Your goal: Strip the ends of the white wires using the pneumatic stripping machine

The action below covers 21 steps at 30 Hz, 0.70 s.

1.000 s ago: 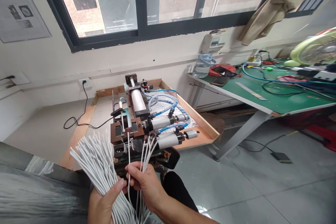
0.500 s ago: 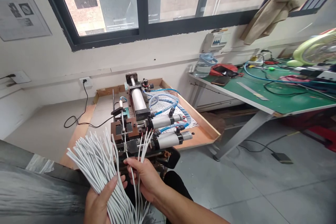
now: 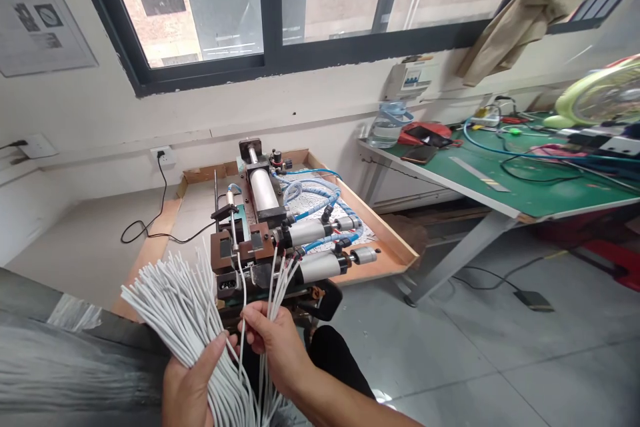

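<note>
My left hand (image 3: 190,383) is closed round a thick bundle of white wires (image 3: 173,303), their cut ends fanned out up and to the left. In my right hand (image 3: 283,347) is a smaller group of white wires (image 3: 280,287), some with reddish tips. Between its thumb and forefinger a single white wire (image 3: 244,290) runs up to the wire-stripping machine (image 3: 265,237), its tip at the clamp blocks below a thin metal rod. Silver air cylinders (image 3: 317,267) lie at the machine's right side. My right hand is just below and in front of the machine.
A wooden-edged tray (image 3: 395,260) surrounds the machine, with blue air hoses (image 3: 345,203) inside. To the right stands a green-topped table (image 3: 450,180) holding a water jug (image 3: 389,125), a phone and cables. More wires lie under plastic (image 3: 65,367) at the lower left.
The end pieces of the two lower cylinders have shifted right and the machine's blocks have moved apart. My right hand and its wires have moved slightly right and down. My left hand stays on the bundle.
</note>
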Each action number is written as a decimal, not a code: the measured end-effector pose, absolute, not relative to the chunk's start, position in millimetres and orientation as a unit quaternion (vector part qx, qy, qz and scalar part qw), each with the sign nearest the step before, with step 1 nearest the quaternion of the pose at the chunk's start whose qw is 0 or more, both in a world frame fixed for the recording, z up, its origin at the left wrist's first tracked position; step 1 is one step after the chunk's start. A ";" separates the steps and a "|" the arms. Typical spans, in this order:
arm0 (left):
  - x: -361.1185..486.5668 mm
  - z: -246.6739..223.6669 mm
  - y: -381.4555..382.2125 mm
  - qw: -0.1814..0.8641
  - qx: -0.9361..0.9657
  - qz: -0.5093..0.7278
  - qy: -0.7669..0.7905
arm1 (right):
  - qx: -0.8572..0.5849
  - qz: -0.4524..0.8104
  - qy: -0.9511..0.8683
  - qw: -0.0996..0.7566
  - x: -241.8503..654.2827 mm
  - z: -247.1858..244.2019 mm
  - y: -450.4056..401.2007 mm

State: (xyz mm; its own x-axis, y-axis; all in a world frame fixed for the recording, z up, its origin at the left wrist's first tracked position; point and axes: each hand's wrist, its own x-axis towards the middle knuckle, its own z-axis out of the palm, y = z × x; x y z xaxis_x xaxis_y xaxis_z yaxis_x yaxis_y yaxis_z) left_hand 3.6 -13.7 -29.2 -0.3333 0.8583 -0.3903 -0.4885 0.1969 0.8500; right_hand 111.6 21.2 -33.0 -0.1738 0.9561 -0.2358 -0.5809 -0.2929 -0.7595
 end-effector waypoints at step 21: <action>4.4 -24.0 -4.8 0.475 0.212 0.666 0.535 | -0.374 0.661 -0.443 0.477 116.7 -33.8 8.9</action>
State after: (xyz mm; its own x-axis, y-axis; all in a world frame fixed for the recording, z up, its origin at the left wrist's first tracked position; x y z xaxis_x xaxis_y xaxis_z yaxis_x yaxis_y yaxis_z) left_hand 4.4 -4.8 -24.0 -0.4597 0.8589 -0.2257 -0.4060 0.0229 0.9136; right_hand 116.7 8.9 -33.8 -0.2661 0.9613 -0.0720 -0.2997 -0.1535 -0.9416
